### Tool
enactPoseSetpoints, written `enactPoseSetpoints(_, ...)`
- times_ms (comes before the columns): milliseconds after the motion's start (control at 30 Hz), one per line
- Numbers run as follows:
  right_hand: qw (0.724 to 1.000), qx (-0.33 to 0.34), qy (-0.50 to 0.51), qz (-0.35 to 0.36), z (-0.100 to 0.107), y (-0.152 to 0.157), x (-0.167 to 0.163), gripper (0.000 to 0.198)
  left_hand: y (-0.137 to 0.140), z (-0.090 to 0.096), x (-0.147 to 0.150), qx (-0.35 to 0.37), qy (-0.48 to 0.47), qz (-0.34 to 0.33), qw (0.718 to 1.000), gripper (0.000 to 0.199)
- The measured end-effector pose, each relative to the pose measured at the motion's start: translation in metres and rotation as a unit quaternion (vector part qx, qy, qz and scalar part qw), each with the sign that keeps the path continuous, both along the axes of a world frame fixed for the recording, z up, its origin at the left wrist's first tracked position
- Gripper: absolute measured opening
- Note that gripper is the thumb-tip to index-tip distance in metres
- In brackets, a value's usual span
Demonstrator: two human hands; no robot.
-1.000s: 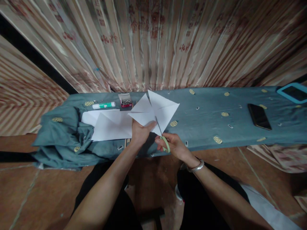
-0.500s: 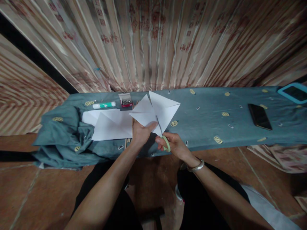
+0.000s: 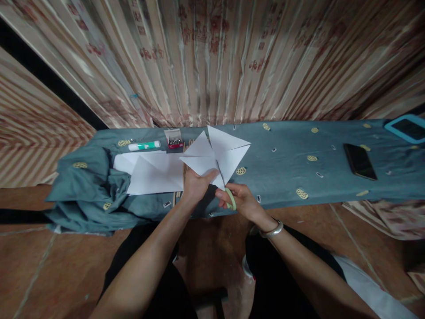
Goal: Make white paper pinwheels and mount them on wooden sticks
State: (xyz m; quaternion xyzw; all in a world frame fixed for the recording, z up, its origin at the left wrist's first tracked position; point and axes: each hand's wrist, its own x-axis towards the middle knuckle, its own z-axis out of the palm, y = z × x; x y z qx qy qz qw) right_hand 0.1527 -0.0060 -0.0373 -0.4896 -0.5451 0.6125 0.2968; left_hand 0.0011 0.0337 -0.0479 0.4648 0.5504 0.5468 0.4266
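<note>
A white square of paper (image 3: 229,148), slit inward from its corners, is held above the cloth-covered surface. My left hand (image 3: 197,184) grips its near left part, thumb on top and fingers hidden beneath. In my right hand (image 3: 241,199) are scissors (image 3: 230,199) with light green handles, my fingers through the loops. The scissor blades lie at the paper's near corner and point toward its middle. Left of my left hand, white sheets (image 3: 156,175) lie on the cloth, and wooden sticks (image 3: 178,195) show partly from under the paper and hand.
A glue stick (image 3: 144,145) and an open small box of metal pins (image 3: 175,141) stand behind the sheets. To the right lie a black phone (image 3: 360,161) and a blue-framed tablet (image 3: 407,128). The teal cloth (image 3: 279,173) is bunched at left; a curtain (image 3: 215,62) hangs behind.
The paper has shifted very slightly to the right. Both hands and the scissors keep almost the same position.
</note>
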Motion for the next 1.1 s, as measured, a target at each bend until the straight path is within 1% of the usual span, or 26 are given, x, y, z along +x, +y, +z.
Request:
enactPoseSetpoints(133,1.0,0.009,-0.01,0.006,0.0001,0.0005,0.0003,0.038,0.0013,-0.0014,-0.0009,0.01,0.008,0.002,1.0,0.029)
enactPoseSetpoints(300,1.0,0.004,-0.013,-0.002,0.0028,0.0002,-0.0007,0.04,0.0012,-0.003,-0.0011,0.006,0.006,0.003,1.0,0.031)
enactPoseSetpoints(667,1.0,-0.008,0.004,-0.018,-0.0008,0.0,-0.0019,0.037,0.0003,0.0014,0.0013,0.001,-0.018,0.008,1.0,0.029)
enactPoseSetpoints(900,1.0,-0.002,0.002,-0.02,0.0007,0.0004,-0.0026,0.038,-0.0007,0.0035,0.0011,-0.009,-0.02,0.004,1.0,0.029)
enactPoseSetpoints(1100,0.999,-0.031,0.033,-0.012,-0.0052,-0.0021,0.0002,0.036,0.0,0.0026,0.0017,0.005,-0.012,0.006,1.0,0.03)
